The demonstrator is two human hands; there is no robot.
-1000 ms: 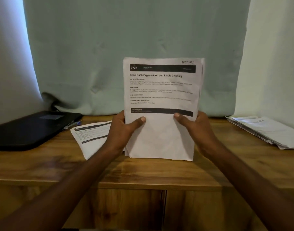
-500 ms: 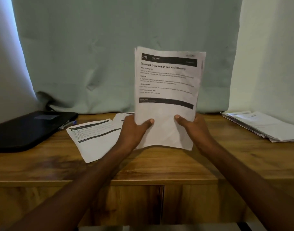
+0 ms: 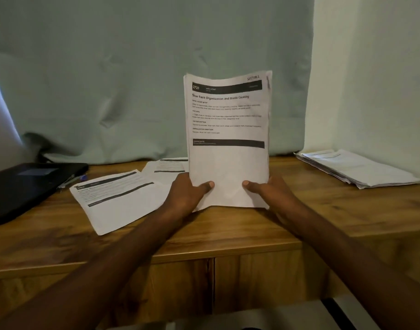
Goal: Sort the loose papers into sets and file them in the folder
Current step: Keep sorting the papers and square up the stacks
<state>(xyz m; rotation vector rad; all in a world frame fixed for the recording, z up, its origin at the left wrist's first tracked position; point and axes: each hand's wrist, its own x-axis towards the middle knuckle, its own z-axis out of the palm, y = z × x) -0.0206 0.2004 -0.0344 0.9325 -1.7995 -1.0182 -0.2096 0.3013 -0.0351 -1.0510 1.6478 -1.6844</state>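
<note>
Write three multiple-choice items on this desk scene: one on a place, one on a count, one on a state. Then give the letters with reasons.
1. Where does the black folder lie?
A. at the desk's left end
B. at the desk's right end
C. under the held papers

2. How many hands hold the upright stack?
A. none
B. one
C. two

3. How is that stack posed?
A. flat on the desk
B. upright, printed side to the camera
C. rolled into a tube

Key:
1 A, it sits at far left on the desk.
2 C, the left hand and right hand each grip a lower corner.
3 B, its heading is readable.
</note>
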